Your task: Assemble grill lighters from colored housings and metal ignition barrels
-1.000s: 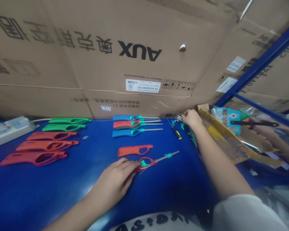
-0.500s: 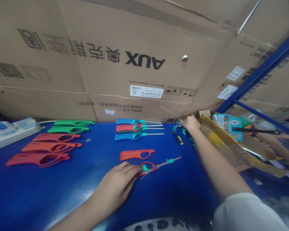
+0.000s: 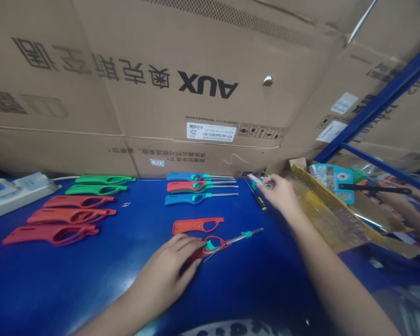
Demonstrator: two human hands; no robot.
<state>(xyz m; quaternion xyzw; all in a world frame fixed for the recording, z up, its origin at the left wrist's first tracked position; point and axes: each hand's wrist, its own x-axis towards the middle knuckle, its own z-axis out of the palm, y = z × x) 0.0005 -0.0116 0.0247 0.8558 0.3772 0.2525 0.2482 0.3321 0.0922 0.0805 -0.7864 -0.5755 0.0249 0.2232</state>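
My left hand [image 3: 173, 263] is closed round the handle of a red lighter half [image 3: 219, 244], whose green trigger and metal tube point right. Behind it lies an orange lighter shell [image 3: 198, 225]. My right hand [image 3: 280, 193], at the back right, pinches a small whitish piece [image 3: 255, 179] between thumb and fingers. Small green parts lie beside that hand, partly covered by it. Just left of and below it rests a yellow and black screwdriver [image 3: 259, 201].
Several blue, red and green lighters with metal tubes [image 3: 187, 199] lie at the back middle. Green, red and orange shells [image 3: 56, 215] lie left, near a power strip [image 3: 21, 193]. A taped carton [image 3: 322, 210] stands right; a big cardboard sheet [image 3: 143, 107] rises behind. Another person's arm shows far right.
My right hand has come up and slightly toward me from the small parts at the back, with a whitish piece now in its fingers. My left hand stays at the red lighter half.
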